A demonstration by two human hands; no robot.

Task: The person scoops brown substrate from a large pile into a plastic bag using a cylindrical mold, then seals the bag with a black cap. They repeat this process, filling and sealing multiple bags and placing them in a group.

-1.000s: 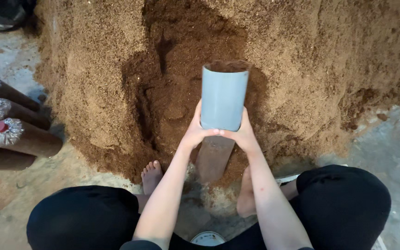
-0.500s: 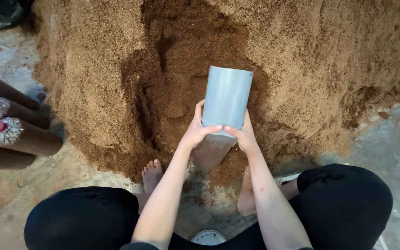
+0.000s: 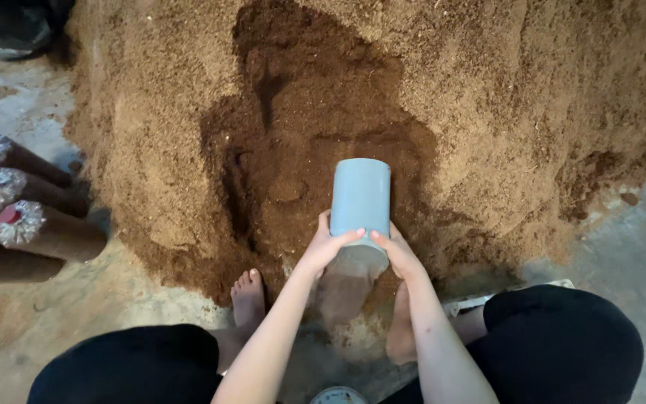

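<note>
left hand (image 3: 328, 245) | right hand (image 3: 398, 253) | both grips closed round grey tube (image 3: 360, 198)

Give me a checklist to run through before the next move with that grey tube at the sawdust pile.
1. Both hands on the tube: ok. Left hand and right hand clasp the lower end of the grey tube.
2. Tube over the clear bag: ok, the bag hangs below it.
3. Bag fill level: cannot tell.
4. Bare feet away from the bag: ok. Left foot is beside it.
5. Sawdust pile within reach: ok.
6. Filled bags out of the way: ok, lying off to the left.
</note>
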